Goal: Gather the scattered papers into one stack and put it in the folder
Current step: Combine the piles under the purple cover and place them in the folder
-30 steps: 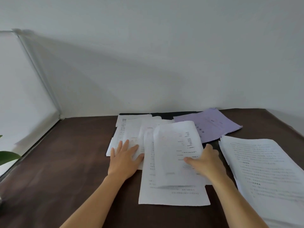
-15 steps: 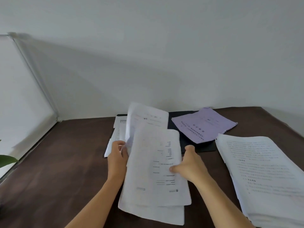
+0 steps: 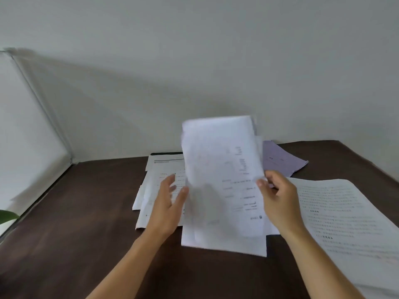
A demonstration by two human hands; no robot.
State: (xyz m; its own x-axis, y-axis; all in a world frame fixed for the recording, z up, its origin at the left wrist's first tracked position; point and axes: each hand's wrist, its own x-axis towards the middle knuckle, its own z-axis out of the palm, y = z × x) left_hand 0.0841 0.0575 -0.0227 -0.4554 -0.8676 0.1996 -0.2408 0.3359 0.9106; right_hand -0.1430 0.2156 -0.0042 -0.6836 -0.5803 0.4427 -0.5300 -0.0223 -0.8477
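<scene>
A bundle of white printed sheets (image 3: 222, 180) stands nearly upright above the dark table. My right hand (image 3: 278, 199) pinches its right edge. At the bundle's left edge, my left hand (image 3: 170, 203) has spread fingers touching the paper, and I cannot tell if it grips. Several more white sheets (image 3: 164, 180) lie flat behind my left hand. A lilac sheet (image 3: 280, 160) lies at the back right, partly hidden by the bundle. A dark folder (image 3: 166, 153) shows only as a thin edge under the far papers.
A thick stack of printed pages (image 3: 345, 219) fills the right side of the brown table (image 3: 75, 223). A white partition (image 3: 26, 130) bounds the left, with a green leaf (image 3: 7, 215) at its base. A plain wall stands behind.
The sheets rose from lying on the table to nearly upright in my hands. My left hand left the flat papers and came to the bundle's left edge.
</scene>
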